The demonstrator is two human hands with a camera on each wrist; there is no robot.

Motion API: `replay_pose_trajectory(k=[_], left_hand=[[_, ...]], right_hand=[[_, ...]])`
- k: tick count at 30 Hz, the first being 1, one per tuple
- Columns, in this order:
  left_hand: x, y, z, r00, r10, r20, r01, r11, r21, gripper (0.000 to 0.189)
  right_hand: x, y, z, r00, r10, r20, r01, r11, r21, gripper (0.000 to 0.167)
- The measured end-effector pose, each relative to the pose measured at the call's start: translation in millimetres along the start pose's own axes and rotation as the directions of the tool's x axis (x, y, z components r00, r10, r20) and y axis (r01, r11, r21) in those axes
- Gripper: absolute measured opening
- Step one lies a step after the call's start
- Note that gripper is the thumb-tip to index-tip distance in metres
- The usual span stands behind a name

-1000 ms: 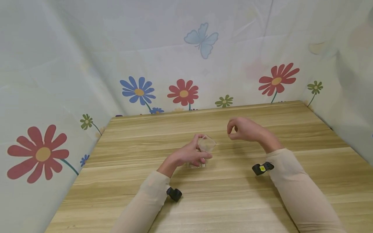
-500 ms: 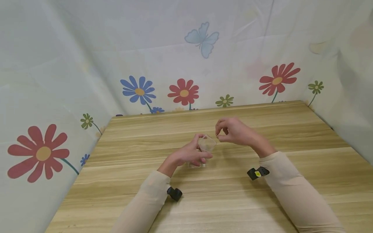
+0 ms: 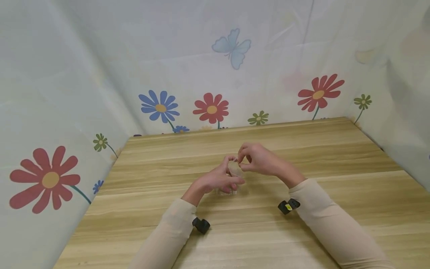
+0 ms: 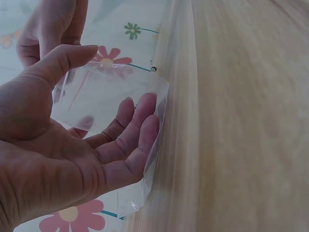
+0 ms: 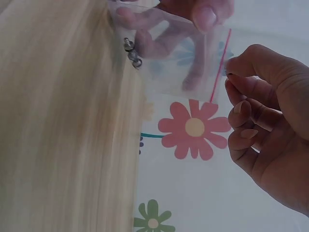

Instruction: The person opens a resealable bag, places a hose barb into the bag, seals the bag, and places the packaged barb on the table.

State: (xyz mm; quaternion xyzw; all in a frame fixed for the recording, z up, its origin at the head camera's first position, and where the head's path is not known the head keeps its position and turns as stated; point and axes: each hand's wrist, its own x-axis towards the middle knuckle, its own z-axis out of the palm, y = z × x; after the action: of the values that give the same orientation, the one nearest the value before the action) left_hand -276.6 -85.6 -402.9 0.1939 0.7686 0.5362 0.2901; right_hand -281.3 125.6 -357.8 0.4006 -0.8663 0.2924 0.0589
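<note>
A small clear zip bag (image 5: 169, 72) with a red line along its mouth is held up by my left hand (image 3: 220, 178), fingers curled behind it. Several small shiny metal pieces (image 5: 132, 52), like balls or nuts, lie in its bottom. My right hand (image 3: 260, 160) is at the bag's mouth, thumb and index finger pinched on a tiny dark piece (image 5: 230, 74). Its kind is mostly hidden by the fingertips. Through the film in the left wrist view, fingers of the left hand (image 4: 72, 145) show. More clear plastic (image 3: 226, 191) glints under that hand.
A wood-grain table (image 3: 151, 209) lies beneath both hands. White cloth (image 3: 188, 67) printed with flowers and a butterfly hangs behind it and at both sides. Each forearm carries a black wrist camera (image 3: 201, 225) over a beige sleeve.
My right hand has moved left and slightly down with the tiny piece, from well apart to the bag's mouth. The left hand and bag have stayed nearly in place.
</note>
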Motion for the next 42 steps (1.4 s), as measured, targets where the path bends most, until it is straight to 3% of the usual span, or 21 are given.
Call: replay_pose_trajectory(k=[17,29,42], left_hand=[[0.8,-2.3,0.4,1.000,-0.004,0.002,0.004,1.000,0.005,0.079],[0.6,-0.9,0.6,1.000,0.009,0.007,-0.009,1.000,0.015,0.080],[1.7,-2.2,1.6,1.000,0.019,0.010,-0.019,1.000,-0.015,0.077]], right_hand=[[0.8,-3,6,1.000,0.024,0.017,-0.023,0.998,-0.052,0.005],[-2.2,4,-3,0.999,-0.016,-0.036,0.013,0.998,-0.059,0.005],[-11.6,29,-19,0.988,0.142,-0.065,-0.146,0.987,-0.071,0.004]])
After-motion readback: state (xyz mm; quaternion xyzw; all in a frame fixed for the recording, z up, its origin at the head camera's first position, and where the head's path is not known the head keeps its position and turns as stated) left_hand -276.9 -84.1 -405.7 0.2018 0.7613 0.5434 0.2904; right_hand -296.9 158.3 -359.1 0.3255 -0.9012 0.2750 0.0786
